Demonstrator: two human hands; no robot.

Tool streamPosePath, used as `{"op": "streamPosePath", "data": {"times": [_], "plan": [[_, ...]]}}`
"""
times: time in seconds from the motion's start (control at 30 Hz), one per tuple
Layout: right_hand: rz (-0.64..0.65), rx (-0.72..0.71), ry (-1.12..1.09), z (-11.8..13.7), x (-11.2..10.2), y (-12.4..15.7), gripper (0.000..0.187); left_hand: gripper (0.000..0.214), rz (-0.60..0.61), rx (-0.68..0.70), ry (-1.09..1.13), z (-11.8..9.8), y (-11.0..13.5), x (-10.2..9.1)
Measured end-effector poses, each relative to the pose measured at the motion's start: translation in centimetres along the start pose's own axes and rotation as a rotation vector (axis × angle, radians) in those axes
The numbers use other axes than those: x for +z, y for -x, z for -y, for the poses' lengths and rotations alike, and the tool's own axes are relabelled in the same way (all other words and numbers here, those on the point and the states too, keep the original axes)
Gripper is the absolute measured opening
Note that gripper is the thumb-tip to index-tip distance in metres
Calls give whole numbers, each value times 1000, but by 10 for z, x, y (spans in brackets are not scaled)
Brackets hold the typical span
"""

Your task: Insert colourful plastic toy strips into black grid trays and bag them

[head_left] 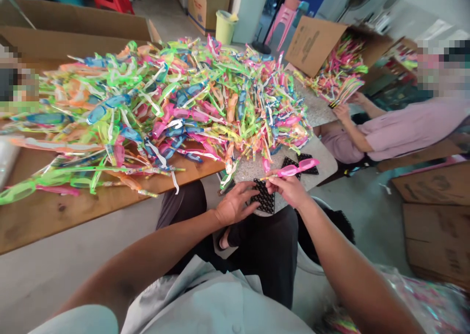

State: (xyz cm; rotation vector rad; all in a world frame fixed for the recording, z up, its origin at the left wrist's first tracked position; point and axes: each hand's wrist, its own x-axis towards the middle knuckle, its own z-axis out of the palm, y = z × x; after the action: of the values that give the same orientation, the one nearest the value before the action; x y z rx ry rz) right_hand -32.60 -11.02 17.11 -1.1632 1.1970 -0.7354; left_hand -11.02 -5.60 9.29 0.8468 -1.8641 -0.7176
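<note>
Pink plastic toy glasses (299, 167) are pinched between the thumb and fingers of my right hand (292, 191), sticking out to the right above the table end. My left hand (235, 204) is open, its fingers spread at the left edge of a black perforated plate (265, 199). Whether those fingers press on the plate I cannot tell. Two more black perforated plates (291, 162) lie just beyond the toy glasses. A large heap of bright toy glasses (198, 104) in green, pink, blue and orange, with white strips among them, rises in front of both hands.
The heap spreads over a wooden table (44, 221) and a speckled grey tabletop (323, 153). At the right a co-worker in a pink top (411, 126) handles a bunch of similar pieces near a tipped cardboard box (316, 45). A bucket (312, 260) with black pieces stands below my right arm.
</note>
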Motion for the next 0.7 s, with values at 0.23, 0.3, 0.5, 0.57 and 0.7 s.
{"op": "streamPosePath", "data": {"times": [0.23, 0.3, 0.5, 0.57, 0.7], "plan": [[89, -22, -26, 9, 13, 24, 40, 26, -124, -399, 361, -20, -18, -5], [106, -44, 27, 8, 15, 27, 39, 27, -127, -394, 375, -24, -18, -6], [92, -96, 78, -4, 18, 36, 39, 30, -127, -358, 367, -23, -11, -7], [56, -105, 40, -9, 21, 39, 40, 30, -131, -346, 366, -21, -11, -6], [2, -118, 2, -18, 29, 44, 39, 29, -118, -309, 337, -15, -12, -3]]}}
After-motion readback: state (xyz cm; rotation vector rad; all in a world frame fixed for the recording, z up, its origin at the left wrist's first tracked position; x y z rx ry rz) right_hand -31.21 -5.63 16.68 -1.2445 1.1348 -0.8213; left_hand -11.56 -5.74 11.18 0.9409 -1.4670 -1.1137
